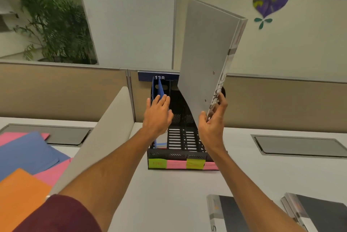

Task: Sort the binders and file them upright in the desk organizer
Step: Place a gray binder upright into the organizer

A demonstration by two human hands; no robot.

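Right hand pinches the tall grey binder over the black mesh desk organizer; left hand, fingers spread, steadies the blue folder.

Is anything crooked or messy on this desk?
Yes. The blue folder in the organizer's left slot leans instead of standing straight; the left hand is touching it. The grey binder, held by the right hand, tilts above the organizer, not filed yet. Colored folders lie in a loose overlapping pile at left.
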